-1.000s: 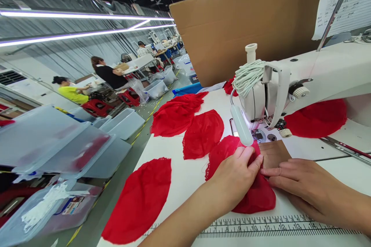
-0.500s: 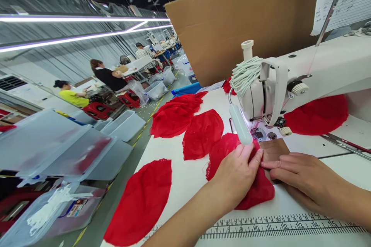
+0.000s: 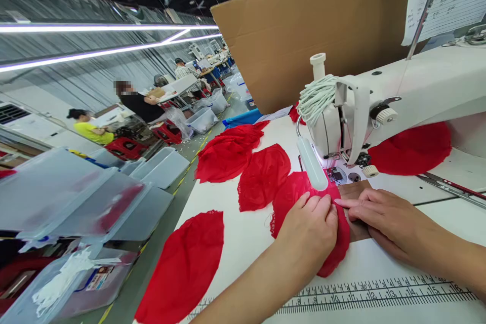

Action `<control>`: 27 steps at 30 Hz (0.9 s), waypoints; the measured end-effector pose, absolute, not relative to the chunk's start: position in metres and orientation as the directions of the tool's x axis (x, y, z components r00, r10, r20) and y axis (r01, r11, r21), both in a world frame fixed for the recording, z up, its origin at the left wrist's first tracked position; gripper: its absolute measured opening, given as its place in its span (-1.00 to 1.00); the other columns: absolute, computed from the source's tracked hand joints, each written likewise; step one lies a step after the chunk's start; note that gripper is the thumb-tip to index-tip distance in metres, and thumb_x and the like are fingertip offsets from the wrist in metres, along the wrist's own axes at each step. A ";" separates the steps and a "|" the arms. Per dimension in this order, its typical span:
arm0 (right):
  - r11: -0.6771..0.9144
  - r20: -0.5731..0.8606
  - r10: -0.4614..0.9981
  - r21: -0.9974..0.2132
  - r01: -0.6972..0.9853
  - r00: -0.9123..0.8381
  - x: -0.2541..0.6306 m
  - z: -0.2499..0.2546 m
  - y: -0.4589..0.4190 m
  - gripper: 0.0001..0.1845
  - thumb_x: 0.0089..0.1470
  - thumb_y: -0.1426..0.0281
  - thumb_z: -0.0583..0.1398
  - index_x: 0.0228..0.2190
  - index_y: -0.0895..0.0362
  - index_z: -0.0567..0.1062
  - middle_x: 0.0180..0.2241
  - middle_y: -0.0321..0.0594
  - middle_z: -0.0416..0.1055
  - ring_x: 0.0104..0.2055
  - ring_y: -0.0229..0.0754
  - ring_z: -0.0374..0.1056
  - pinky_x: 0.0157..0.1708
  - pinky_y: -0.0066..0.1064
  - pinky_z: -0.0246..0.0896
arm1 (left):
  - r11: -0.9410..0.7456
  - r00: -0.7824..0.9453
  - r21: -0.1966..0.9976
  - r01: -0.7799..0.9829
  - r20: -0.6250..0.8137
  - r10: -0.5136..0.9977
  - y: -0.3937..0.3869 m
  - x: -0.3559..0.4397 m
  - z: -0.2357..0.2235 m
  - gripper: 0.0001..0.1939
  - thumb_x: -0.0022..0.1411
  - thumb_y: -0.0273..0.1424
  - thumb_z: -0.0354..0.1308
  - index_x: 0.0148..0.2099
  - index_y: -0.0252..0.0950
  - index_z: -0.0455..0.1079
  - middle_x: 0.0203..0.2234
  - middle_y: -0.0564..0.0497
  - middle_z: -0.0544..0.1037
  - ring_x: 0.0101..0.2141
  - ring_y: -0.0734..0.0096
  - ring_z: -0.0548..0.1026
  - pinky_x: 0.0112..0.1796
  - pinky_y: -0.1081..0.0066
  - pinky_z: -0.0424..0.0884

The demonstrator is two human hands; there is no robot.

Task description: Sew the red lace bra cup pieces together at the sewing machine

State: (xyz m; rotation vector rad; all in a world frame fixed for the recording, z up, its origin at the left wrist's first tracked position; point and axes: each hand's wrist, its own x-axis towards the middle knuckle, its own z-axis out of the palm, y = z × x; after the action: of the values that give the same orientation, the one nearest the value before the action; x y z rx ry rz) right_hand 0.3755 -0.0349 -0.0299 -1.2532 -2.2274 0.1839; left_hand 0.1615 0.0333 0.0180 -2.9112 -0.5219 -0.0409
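Note:
My left hand (image 3: 309, 235) lies over a red fabric piece (image 3: 334, 258), its fingers bent slightly and resting on the cloth just in front of the sewing machine (image 3: 429, 88). The top of this piece reaches up to the machine's needle plate (image 3: 336, 175). With its index finger stretched out, my right hand (image 3: 395, 223) touches the cloth's right edge; its thumb is hidden. A brown patch (image 3: 355, 192) on the table is partly under that hand. A pale lamp-like tube (image 3: 313, 164) hangs over the fabric.
More red pieces (image 3: 182, 268) lie to the left and beneath the machine arm. Tweezers-like metal tools (image 3: 451, 190) rest at the right. A cardboard sheet (image 3: 304, 35) stands behind. Plastic bins (image 3: 87, 192) fill the left side, and other people sit farther off. A ruler scale (image 3: 360, 296) crosses the table front.
The red piece under my hands has turned and its lower edge has shifted left. My left fingers have spread and lowered slightly; my right index finger has slid a little left.

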 end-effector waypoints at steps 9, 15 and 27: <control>0.511 0.381 0.851 -0.442 0.738 -0.361 0.376 -0.032 -0.035 -0.68 0.32 0.47 -0.03 -0.15 0.08 0.51 -0.31 -0.13 0.46 -0.31 -0.08 0.29 -0.35 -0.26 0.25 | -0.921 0.948 -0.229 0.315 0.111 0.297 0.029 0.156 0.019 -0.63 0.49 -0.47 -0.07 0.21 -0.41 0.41 0.05 -0.24 0.57 -0.09 0.17 0.60 -0.08 0.23 0.54; 0.514 0.404 0.844 -0.420 0.748 -0.353 0.375 -0.032 -0.031 -0.62 0.31 0.50 -0.06 -0.10 0.08 0.52 -0.28 -0.11 0.48 -0.27 -0.07 0.31 -0.31 -0.25 0.28 | -0.896 0.941 -0.313 0.316 0.224 0.254 0.032 0.155 0.006 -0.62 0.50 -0.46 -0.10 0.21 -0.37 0.43 0.06 -0.22 0.58 -0.05 0.18 0.60 -0.03 0.22 0.52; 0.497 0.400 0.846 -0.353 0.793 -0.352 0.374 -0.027 -0.024 -0.58 0.22 0.59 -0.03 -0.07 0.11 0.53 -0.07 -0.07 0.56 -0.22 -0.06 0.37 -0.25 -0.21 0.40 | -0.870 0.931 -0.345 0.353 0.223 0.289 0.041 0.160 -0.001 -0.59 0.47 -0.45 -0.05 0.28 -0.35 0.36 0.11 -0.24 0.55 -0.05 0.16 0.58 0.01 0.15 0.48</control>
State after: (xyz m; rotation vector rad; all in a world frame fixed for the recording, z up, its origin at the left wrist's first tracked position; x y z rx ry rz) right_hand 0.3740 -0.0242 -0.0274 -1.3433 -2.2073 0.1311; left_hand 0.1599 0.0405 -0.0006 -2.7027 -0.4674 -0.2306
